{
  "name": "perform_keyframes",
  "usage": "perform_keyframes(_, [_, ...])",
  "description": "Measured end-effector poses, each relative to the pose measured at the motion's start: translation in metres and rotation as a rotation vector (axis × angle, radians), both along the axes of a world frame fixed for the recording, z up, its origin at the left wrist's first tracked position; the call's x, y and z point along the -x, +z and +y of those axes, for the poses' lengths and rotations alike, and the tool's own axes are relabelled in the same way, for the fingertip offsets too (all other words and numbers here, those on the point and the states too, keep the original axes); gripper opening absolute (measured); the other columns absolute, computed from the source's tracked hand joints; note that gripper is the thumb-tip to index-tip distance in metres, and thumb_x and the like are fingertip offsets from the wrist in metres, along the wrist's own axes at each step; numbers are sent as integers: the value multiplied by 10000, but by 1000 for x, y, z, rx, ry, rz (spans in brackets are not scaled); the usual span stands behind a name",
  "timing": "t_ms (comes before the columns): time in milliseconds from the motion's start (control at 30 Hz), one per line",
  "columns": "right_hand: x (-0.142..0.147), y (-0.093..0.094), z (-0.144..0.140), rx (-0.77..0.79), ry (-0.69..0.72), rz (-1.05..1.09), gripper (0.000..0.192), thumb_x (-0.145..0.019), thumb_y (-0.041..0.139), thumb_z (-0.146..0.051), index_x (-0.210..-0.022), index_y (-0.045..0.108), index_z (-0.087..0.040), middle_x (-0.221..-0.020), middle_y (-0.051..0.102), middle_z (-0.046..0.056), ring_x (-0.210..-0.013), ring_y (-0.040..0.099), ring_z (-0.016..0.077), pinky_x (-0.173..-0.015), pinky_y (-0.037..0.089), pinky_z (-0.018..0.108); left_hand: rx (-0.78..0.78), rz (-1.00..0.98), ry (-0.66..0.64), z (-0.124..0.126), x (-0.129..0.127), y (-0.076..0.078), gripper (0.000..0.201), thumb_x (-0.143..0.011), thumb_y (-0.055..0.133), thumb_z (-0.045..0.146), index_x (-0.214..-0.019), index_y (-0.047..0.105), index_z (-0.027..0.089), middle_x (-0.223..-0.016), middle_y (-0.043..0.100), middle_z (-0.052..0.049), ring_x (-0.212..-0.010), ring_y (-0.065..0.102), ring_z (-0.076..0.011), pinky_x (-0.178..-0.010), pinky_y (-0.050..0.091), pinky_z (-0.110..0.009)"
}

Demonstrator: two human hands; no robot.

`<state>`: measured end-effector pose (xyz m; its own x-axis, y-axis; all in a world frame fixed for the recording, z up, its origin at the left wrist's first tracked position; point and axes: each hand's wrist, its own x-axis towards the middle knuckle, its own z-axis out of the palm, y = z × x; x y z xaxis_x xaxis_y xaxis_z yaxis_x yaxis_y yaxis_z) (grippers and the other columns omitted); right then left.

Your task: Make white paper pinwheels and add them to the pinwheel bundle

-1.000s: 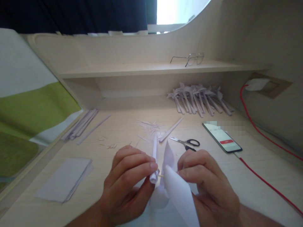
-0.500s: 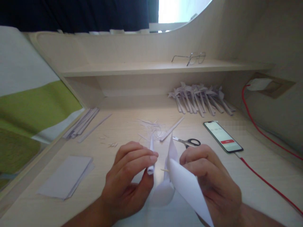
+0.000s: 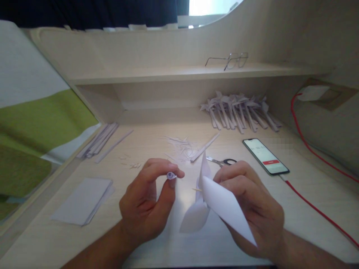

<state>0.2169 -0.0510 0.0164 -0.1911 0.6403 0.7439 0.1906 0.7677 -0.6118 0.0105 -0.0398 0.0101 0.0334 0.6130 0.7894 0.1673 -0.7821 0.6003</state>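
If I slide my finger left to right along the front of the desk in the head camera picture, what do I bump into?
Stack of paper sheets → left hand → paper pinwheel → right hand → red cable.

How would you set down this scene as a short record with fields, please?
left hand: pinching a rolled paper tube, end toward the camera
right hand: holding a paper pinwheel head, thin stick poking out
tube and stick: apart
desk, left: paper sheets, paper sticks
desk, middle: paper scraps, scissors
desk, right: phone
desk, rear right: grouped pinwheels
shelf: eyeglasses
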Motion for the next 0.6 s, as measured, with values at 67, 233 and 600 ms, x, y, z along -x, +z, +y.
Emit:
perform_keyframes(67, [0,0,1,10,-7,4,230,-782,684,24,-915,681,-163,-883,581,53,-803,583,186,-648,481,337,26,-51,36,0,-3,4,340,-884,658,-7,-1152,693,199,-946,728,-35,-864,690,-161,-794,587,-331])
perform_keyframes(233, [2,3,5,1,-74,37,159,-843,689,-24,-877,666,-178,-878,604,45,-825,575,183,-701,454,342,212,-270,-31,1,-3,8,289,-862,739,28,-1077,709,218,-928,768,-2,-849,742,-136,-832,629,-279])
perform_keyframes(600, [6,4,11,82,-130,134,91,-910,709,-134,-848,675,-192,-870,597,24,-782,563,171,-685,439,320,509,-372,-238,8,1,4,123,-942,722,217,-1057,765,208,-914,813,-47,-727,740,-155,-691,644,-290])
